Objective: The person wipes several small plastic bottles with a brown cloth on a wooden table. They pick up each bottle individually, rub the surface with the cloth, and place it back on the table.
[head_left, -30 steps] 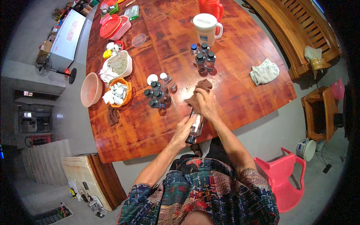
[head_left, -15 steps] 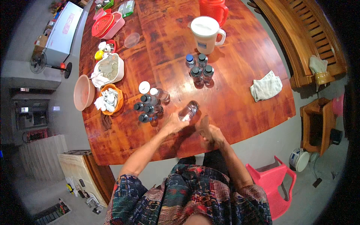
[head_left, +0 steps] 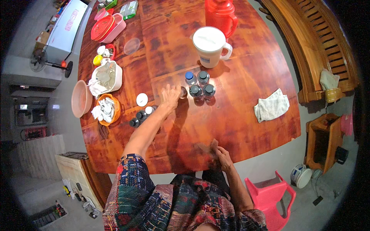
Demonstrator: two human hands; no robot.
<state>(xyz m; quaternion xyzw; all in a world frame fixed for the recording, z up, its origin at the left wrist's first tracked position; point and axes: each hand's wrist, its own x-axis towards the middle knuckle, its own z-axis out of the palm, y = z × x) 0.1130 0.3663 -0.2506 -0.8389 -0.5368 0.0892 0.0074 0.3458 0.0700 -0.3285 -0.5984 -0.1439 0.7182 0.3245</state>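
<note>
My left hand (head_left: 170, 97) is over the middle of the table, palm down with fingers apart. Just right of its thumb stands a small clear bottle (head_left: 184, 92) with a dark top; whether they touch is unclear. Right beside that is a cluster of clear bottles with one blue cap (head_left: 189, 76) and several dark caps (head_left: 195, 91). More bottles (head_left: 141, 115), dark-capped and one white-capped, are partly hidden behind my left forearm. Near the front edge, my right hand (head_left: 224, 158) is closed on a brown cloth-like piece (head_left: 214, 145), blurred at its left side.
A white-lidded pitcher (head_left: 210, 44) and a red jug (head_left: 219, 19) stand behind the bottles. A folded pale cloth (head_left: 272, 106) lies right. An orange basket (head_left: 115, 117), a white tub (head_left: 118, 77) and a round white lid (head_left: 142, 99) are left. A pink chair (head_left: 269, 188) stands by the front edge.
My left hand has carried a bottle forward from the near table to beside the blue-capped cluster, and its fingers have spread. My right hand has dropped slightly toward the edge, still with the brown piece.
</note>
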